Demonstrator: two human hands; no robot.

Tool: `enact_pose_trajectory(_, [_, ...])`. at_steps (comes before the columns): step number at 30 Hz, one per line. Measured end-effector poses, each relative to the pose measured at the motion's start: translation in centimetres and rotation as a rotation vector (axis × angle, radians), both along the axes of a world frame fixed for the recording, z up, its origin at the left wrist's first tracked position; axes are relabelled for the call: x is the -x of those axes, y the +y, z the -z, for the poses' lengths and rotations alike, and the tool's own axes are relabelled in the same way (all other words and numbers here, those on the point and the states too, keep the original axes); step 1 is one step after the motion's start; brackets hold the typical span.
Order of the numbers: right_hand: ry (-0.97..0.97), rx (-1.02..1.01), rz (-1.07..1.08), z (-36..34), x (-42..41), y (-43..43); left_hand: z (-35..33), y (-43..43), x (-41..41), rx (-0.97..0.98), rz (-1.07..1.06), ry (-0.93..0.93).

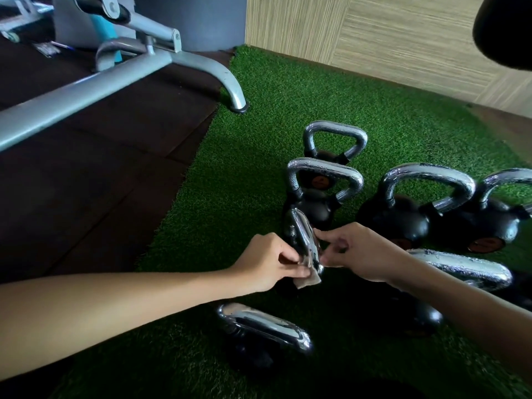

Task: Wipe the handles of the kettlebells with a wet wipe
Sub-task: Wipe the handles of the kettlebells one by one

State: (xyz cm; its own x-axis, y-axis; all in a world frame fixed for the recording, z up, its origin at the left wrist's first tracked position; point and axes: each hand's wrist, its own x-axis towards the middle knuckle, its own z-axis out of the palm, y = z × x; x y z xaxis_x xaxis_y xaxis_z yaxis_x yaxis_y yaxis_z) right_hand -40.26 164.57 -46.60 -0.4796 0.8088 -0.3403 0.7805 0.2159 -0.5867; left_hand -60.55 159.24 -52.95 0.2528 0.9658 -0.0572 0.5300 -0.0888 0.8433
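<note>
Several black kettlebells with chrome handles stand on green turf. Between my hands is the chrome handle (303,236) of one kettlebell, seen edge-on. My left hand (269,262) pinches a crumpled wet wipe (309,279) against the lower part of that handle. My right hand (349,250) pinches the same handle from the right side with thumb and fingers. Two more kettlebells (324,180) stand just behind, two larger ones (426,191) to the right. Another handle (264,326) lies below my left arm.
A grey metal gym machine frame (121,73) with a curved foot stands on dark rubber flooring at the upper left. A wood-look wall (403,33) borders the turf (259,133) at the back. A dark rounded object (506,27) hangs at the top right corner.
</note>
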Motion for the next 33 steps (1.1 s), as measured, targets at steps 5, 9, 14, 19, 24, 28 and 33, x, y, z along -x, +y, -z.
enact_pose_trajectory(5, [-0.028,-0.013,0.03,-0.1,0.1,-0.4,0.9,0.7,0.1,-0.033,0.134,0.143])
enact_pose_trajectory(9, [-0.127,-0.175,0.059,-0.7,0.3,-1.3,0.1,0.9,1.0,0.048,0.064,0.189])
enact_pose_trajectory(14, [-0.05,-0.355,0.022,-2.4,1.3,-1.9,-3.3,1.2,3.0,0.262,-0.323,-0.421])
enact_pose_trajectory(19, [0.436,-0.031,0.195,-3.8,2.4,-1.7,-5.8,1.5,2.2,0.363,-0.36,-0.605])
enact_pose_trajectory(24, [0.495,0.024,0.367,-3.5,2.8,-1.4,-6.5,2.0,2.3,0.377,-0.315,-0.617])
enact_pose_trajectory(28, [0.374,-0.147,0.436,-3.9,1.9,0.3,-7.8,2.9,2.7,0.369,-0.292,-0.331])
enact_pose_trajectory(33, [0.132,-0.261,0.442,-4.2,1.2,3.3,-10.5,5.2,2.8,0.411,-0.092,0.326])
